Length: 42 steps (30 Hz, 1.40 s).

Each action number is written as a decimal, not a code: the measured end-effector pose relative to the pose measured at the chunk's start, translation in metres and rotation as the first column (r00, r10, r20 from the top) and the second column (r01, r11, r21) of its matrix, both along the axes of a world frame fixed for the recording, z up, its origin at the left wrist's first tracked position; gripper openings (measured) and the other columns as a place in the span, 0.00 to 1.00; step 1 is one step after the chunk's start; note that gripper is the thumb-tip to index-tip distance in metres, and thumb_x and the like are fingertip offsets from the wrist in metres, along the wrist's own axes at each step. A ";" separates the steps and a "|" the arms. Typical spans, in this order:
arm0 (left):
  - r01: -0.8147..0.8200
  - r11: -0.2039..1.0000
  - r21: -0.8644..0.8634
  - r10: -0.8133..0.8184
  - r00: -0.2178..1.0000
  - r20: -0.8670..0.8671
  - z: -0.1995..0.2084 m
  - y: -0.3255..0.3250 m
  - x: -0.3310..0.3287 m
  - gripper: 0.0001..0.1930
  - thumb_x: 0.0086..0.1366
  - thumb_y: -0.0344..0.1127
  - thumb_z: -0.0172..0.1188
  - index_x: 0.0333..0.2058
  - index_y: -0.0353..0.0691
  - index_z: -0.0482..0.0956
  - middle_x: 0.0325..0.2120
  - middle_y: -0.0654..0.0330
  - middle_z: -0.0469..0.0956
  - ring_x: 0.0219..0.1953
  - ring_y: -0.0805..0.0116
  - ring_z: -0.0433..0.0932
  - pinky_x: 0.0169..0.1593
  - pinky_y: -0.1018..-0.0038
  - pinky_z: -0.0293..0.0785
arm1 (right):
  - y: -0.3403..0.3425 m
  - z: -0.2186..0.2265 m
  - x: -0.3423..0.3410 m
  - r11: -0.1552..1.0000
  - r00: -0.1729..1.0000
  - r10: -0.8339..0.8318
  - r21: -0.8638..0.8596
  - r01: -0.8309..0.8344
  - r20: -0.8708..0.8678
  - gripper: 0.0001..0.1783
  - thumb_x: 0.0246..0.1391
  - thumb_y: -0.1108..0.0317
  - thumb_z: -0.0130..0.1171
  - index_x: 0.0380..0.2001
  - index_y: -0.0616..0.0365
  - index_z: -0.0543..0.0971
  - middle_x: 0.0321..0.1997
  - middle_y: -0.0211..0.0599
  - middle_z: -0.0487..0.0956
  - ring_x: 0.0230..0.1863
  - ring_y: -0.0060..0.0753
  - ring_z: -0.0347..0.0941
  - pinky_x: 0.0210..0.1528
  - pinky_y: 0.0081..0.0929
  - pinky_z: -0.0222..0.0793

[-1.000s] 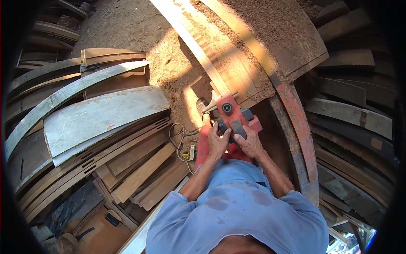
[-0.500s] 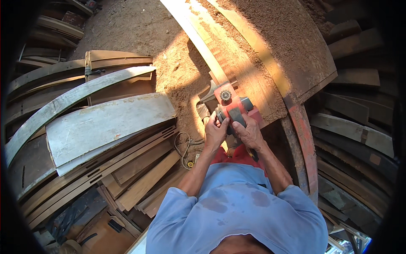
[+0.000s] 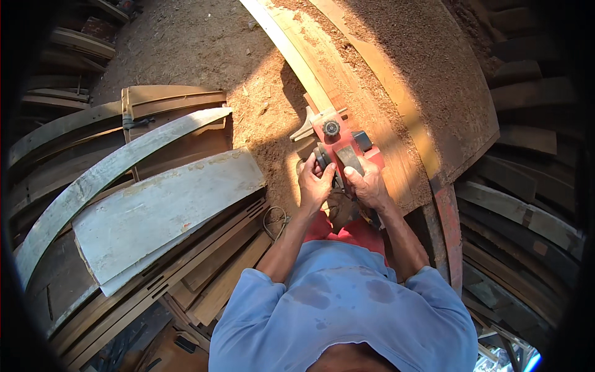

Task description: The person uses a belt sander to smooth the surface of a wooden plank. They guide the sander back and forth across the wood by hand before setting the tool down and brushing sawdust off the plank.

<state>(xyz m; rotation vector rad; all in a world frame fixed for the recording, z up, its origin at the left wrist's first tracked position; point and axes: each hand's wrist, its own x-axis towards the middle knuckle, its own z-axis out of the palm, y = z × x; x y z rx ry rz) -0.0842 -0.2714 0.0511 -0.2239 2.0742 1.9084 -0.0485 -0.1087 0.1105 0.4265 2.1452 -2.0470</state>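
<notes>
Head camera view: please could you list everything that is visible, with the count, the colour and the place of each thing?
Power planer: 1, red and dark grey, between the hands
Pale wooden strip: 1, yellowish, leading up from the power planer
Wide board: 1, orange-brown, right of the power planer
Painted strip: 1, yellow and red, further right
Sawdust: uncountable, brown, upper area
Left boards: many, mostly brown, stacked
Pale panel: at least 1, grey-white, atop left boards
Curved strip: 1, grey-white, beyond pale panel
Right boards: many, brown and grey, right edge
Shirt: 1, blue, lower centre
Trousers: 1 pair, red, below the hands
Left hand: 1, bare, on the power planer
Right hand: 1, bare, on the power planer
</notes>
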 end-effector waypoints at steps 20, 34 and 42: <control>-0.063 0.976 0.207 0.059 0.998 0.025 0.005 -0.019 -0.157 0.22 0.68 0.35 0.69 0.58 0.32 0.78 0.42 0.62 0.85 0.40 0.79 0.81 0.42 0.78 0.78 | -0.019 0.006 -0.163 0.965 0.995 0.091 0.249 -0.077 -0.042 0.40 0.63 0.30 0.56 0.42 0.65 0.81 0.31 0.51 0.82 0.35 0.47 0.81 0.42 0.40 0.76; -0.045 0.986 0.161 0.036 0.998 0.058 0.039 -0.042 -0.336 0.21 0.70 0.30 0.67 0.59 0.31 0.76 0.44 0.58 0.85 0.42 0.75 0.83 0.45 0.77 0.81 | -0.042 0.003 -0.341 0.971 0.996 0.073 0.233 -0.058 -0.057 0.33 0.66 0.37 0.58 0.43 0.63 0.81 0.31 0.39 0.79 0.33 0.32 0.74 0.39 0.35 0.72; -0.042 0.991 0.125 0.038 0.999 0.029 0.042 -0.054 -0.421 0.20 0.70 0.31 0.66 0.58 0.32 0.77 0.43 0.59 0.85 0.40 0.77 0.83 0.44 0.77 0.80 | -0.056 0.021 -0.429 0.978 0.996 0.070 0.201 -0.059 -0.051 0.35 0.65 0.35 0.58 0.42 0.63 0.82 0.31 0.41 0.79 0.35 0.35 0.75 0.41 0.37 0.72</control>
